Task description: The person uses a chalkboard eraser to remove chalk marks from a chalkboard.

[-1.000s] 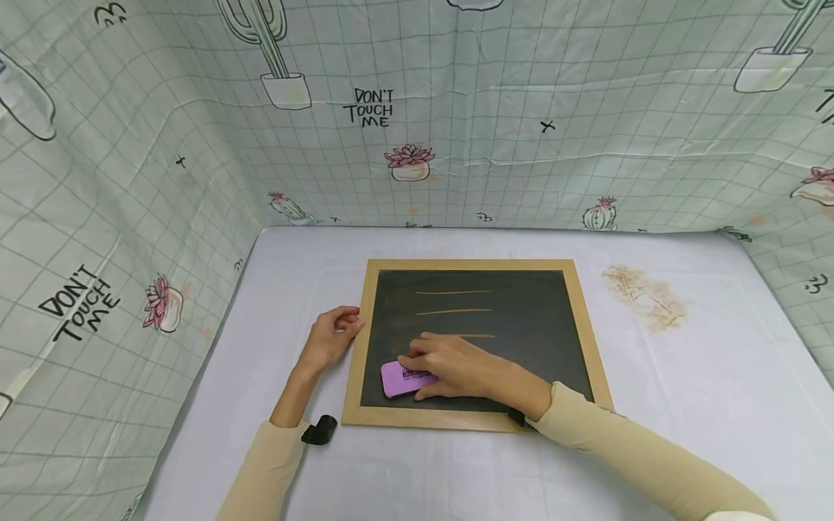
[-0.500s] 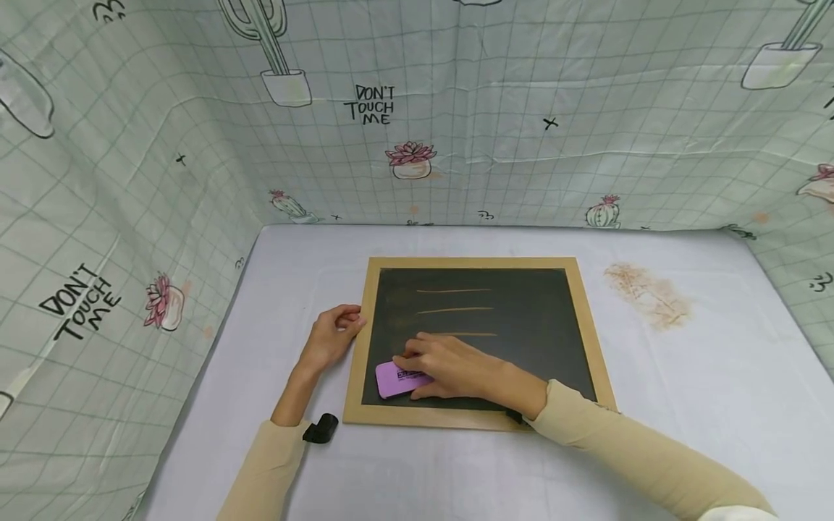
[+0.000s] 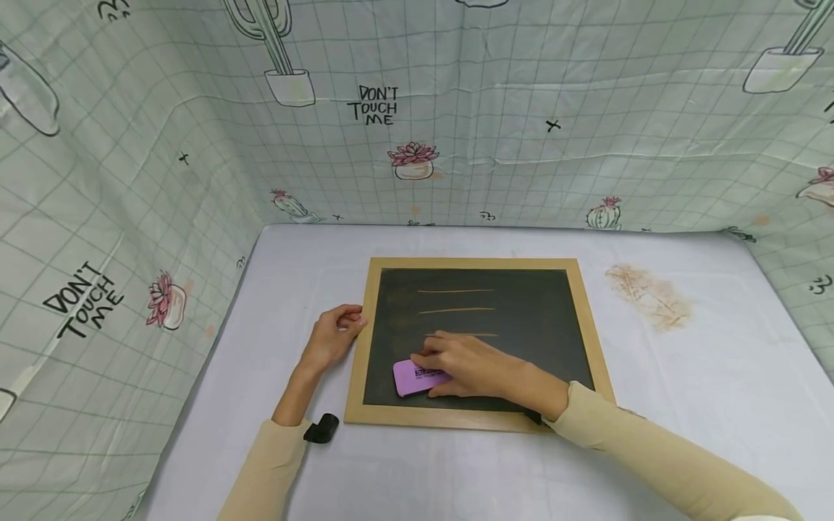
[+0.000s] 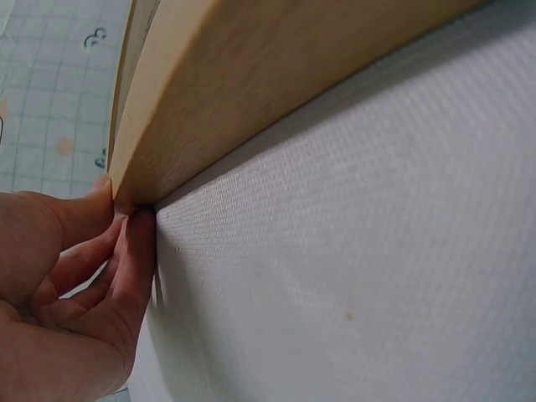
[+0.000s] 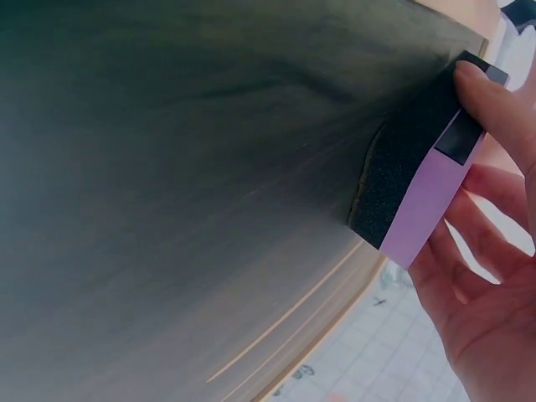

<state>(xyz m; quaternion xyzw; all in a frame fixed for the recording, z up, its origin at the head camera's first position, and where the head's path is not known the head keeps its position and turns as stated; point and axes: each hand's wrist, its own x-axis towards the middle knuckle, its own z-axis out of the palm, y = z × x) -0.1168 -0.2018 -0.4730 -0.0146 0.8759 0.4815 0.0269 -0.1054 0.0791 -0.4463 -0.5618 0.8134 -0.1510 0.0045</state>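
Note:
A small chalkboard (image 3: 521, 365) with a light wooden frame (image 3: 449, 418) lies on the table. Several yellowish chalk lines (image 3: 456, 310) run across its upper part. My right hand (image 3: 472, 365) grips a purple eraser (image 3: 410, 378) between thumb and fingers, near the lower left of the board. In the right wrist view, the dark felt (image 5: 410, 159) of the eraser faces the board surface. My left hand (image 3: 331, 339) holds the left edge of the frame; the left wrist view shows the thumb and fingers (image 4: 134, 268) pinching the wood. The right palm hides part of the eraser.
White cloth (image 3: 423, 470) covers the table. Brown smudges (image 3: 651, 297) mark it right of the board. Patterned fabric (image 3: 482, 108) hangs behind and at both sides. A black wrist-worn device (image 3: 322, 428) sits by the left sleeve.
My right hand slid the eraser slightly left, then back to the right, past where it was a second ago. The left hand stays at the frame.

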